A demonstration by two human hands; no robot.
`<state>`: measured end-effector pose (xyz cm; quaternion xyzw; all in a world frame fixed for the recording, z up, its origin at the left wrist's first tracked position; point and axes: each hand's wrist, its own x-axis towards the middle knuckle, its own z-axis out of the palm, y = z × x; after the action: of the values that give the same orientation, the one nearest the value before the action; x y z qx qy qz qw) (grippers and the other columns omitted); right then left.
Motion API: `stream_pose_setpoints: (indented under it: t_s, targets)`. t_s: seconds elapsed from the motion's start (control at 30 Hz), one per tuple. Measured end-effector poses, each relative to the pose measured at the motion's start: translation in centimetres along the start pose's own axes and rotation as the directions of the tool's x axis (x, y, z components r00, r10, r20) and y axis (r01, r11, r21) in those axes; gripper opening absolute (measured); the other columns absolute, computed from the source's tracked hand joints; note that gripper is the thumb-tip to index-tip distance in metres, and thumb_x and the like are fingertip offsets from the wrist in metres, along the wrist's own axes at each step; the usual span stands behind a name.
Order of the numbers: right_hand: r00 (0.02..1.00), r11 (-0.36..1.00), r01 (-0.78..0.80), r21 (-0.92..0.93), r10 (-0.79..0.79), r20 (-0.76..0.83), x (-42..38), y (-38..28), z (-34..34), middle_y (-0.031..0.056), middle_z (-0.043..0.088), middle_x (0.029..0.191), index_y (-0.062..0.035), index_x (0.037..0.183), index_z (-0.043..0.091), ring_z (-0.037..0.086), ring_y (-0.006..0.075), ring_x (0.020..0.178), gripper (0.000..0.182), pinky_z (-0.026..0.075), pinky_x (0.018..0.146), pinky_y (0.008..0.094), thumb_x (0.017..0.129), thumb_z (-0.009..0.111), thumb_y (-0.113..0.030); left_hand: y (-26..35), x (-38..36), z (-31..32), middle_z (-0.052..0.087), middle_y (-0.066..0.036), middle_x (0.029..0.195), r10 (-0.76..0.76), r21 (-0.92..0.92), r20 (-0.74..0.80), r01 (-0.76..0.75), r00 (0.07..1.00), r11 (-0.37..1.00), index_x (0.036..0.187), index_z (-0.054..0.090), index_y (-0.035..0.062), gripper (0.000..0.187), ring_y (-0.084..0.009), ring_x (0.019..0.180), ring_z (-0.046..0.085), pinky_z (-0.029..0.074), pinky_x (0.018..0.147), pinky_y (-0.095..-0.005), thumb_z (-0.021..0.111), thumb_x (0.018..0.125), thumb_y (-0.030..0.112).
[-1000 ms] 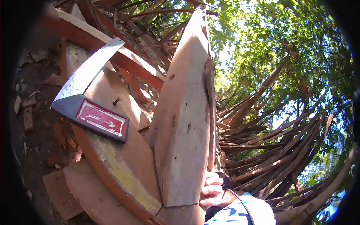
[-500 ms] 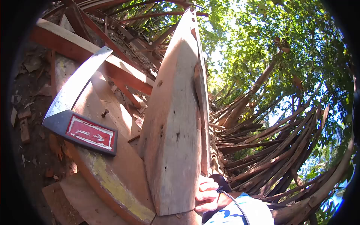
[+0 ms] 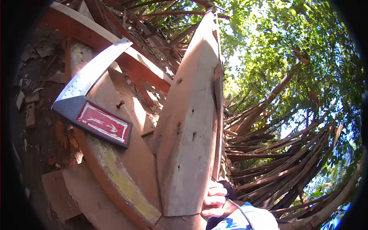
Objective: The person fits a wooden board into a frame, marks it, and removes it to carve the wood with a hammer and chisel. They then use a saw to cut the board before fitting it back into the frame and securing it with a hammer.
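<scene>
At the lower edge of the picture, my right hand (image 3: 214,201) is closed, its curled fingers against the right side of a long, tapering wooden timber (image 3: 191,142). A dark object (image 3: 227,188) sits just behind the fingers; what it is, and whether the hand grips it, I cannot make out. Over the white and blue sleeve (image 3: 249,218) runs a thin grey cord (image 3: 245,212). To the left, a carpenter's square (image 3: 103,122) with a red-inlaid dark handle and marked steel blade lies on a curved wooden plank (image 3: 138,165). My left hand is out of view.
A nail (image 3: 120,104) stands up from the plank beside the square. A reddish beam (image 3: 107,42) crosses at upper left. Wood offcuts (image 3: 57,191) lie at lower left, and a heap of long thin slats (image 3: 283,161) and leafy trees (image 3: 291,50) fill the right side.
The view has swung slightly, so the timber, plank and square appear farther right. My right hand keeps its place against the timber, fingers still curled.
</scene>
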<state>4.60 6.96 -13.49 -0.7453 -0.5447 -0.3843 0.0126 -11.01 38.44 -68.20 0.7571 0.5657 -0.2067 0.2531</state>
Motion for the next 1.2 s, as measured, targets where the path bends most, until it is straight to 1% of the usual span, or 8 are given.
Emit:
stream_pose_setpoints:
  t_s: [0.37, 0.57, 0.67, 0.73, 0.83, 1.0, 1.07, 1.2]
  targets:
    - [0.931, 0.93, -0.169, 0.328, 0.259, -0.256, 1.9, -1.4, -1.4, 0.01, 0.073, 0.099, -0.012, 0.098, 0.076, 0.068, 0.0289, 0.086, 0.056, 0.055, 0.077, 0.0404, 0.08, 0.066, -0.064, -14.5, -14.0, -3.7, 0.036, -0.017, 0.155, -0.2, 0.058, -0.17, 0.212, 0.965, 0.976, 0.147, 0.045, 0.0093, 0.076, -0.035, 0.142, 0.032, 0.023, 0.117, -0.0555, 0.045, 0.095, 0.065]
    - [0.921, 0.612, -0.145, 0.778, 0.371, -0.12, 0.3, -0.3, -6.3, 0.0088, 0.065, 0.112, -0.0093, 0.107, 0.066, 0.064, 0.0276, 0.096, 0.039, 0.052, 0.082, 0.0397, 0.074, 0.082, -0.025, -18.6, -25.0, -4.8, 0.036, -0.017, 0.155, -0.343, 0.033, -0.309, 0.37, 0.887, 0.928, 0.147, 0.045, 0.0093, 0.077, -0.0348, 0.142, 0.032, 0.023, 0.117, -0.0555, 0.045, 0.094, 0.066]
    - [0.956, 0.698, 0.056, 0.714, 0.168, -0.239, -2.8, 4.8, -14.6, 0.0096, 0.069, 0.108, -0.0093, 0.103, 0.069, 0.066, 0.0296, 0.097, 0.036, 0.055, 0.084, 0.0403, 0.071, 0.083, -0.017, -17.6, -29.4, -6.6, 0.035, -0.017, 0.156, -0.346, -0.023, -0.418, 0.372, 0.84, 0.928, 0.147, 0.045, 0.0093, 0.078, -0.0347, 0.143, 0.032, 0.023, 0.117, -0.0556, 0.045, 0.094, 0.066]
    - [0.972, 0.773, 0.039, 0.633, 0.117, -0.202, -6.1, 9.8, -20.1, 0.0095, 0.069, 0.105, -0.0077, 0.097, 0.07, 0.067, 0.0294, 0.097, 0.028, 0.055, 0.084, 0.0393, 0.072, 0.081, -0.016, -14.4, -31.9, -9.6, 0.035, -0.016, 0.156, -0.287, -0.097, -0.528, 0.279, 0.799, 0.955, 0.147, 0.045, 0.0093, 0.078, -0.0347, 0.143, 0.031, 0.023, 0.117, -0.0556, 0.045, 0.094, 0.067]
    - [0.955, 0.858, -0.044, 0.512, 0.187, -0.232, -11.7, 17.8, -27.1, 0.0099, 0.069, 0.102, -0.0047, 0.095, 0.069, 0.067, 0.0282, 0.092, 0.022, 0.055, 0.077, 0.0382, 0.076, 0.078, -0.012, -5.5, -37.1, -16.8, 0.038, -0.021, 0.153, -0.058, -0.305, -0.726, -0.246, 0.686, 0.92, 0.14, 0.055, 0.0075, 0.069, -0.0357, 0.144, 0.028, 0.024, 0.117, -0.0497, 0.055, 0.094, 0.059]
    - [0.792, 0.744, -0.382, 0.549, 0.569, -0.22, -25.7, 27.1, -35.8, 0.0153, 0.069, 0.098, 0.001, 0.095, 0.068, 0.068, 0.027, 0.091, 0.011, 0.055, 0.077, 0.0364, 0.086, 0.068, -0.006, 18.6, -54.8, -28.2, 0.051, -0.023, 0.139, 0.403, 0.141, -0.908, -0.826, 0.112, 0.546, 0.133, 0.058, 0.0054, 0.051, -0.0389, 0.133, 0.045, 0.035, 0.112, -0.0479, 0.069, 0.093, 0.035]
    - [0.759, 0.719, -0.485, 0.497, 0.628, -0.169, -32.3, 28.8, -37.8, 0.0164, 0.069, 0.099, 0.0021, 0.097, 0.067, 0.067, 0.0262, 0.091, 0.012, 0.054, 0.078, 0.0351, 0.089, 0.064, -0.006, 26.9, -58.9, -29.3, 0.047, -0.024, 0.143, 0.527, 0.105, -0.84, -0.914, 0.13, 0.393, 0.141, 0.051, 0.0075, 0.069, -0.0391, 0.134, 0.043, 0.035, 0.113, -0.0498, 0.071, 0.088, 0.048]
    - [0.677, 0.605, -0.648, 0.462, 0.736, -0.015, -45.1, 30.2, -38.7, 0.0156, 0.068, 0.1, 0.0028, 0.099, 0.066, 0.066, 0.0255, 0.09, 0.013, 0.053, 0.078, 0.0338, 0.091, 0.062, -0.008, 37.8, -62.3, -29.1, 0.031, -0.026, 0.153, 0.491, 0.145, -0.79, -0.665, 0.368, 0.732, 0.157, 0.024, 0.0151, 0.109, -0.0478, 0.138, 0.034, 0.034, 0.112, -0.0572, 0.065, 0.076, 0.076]
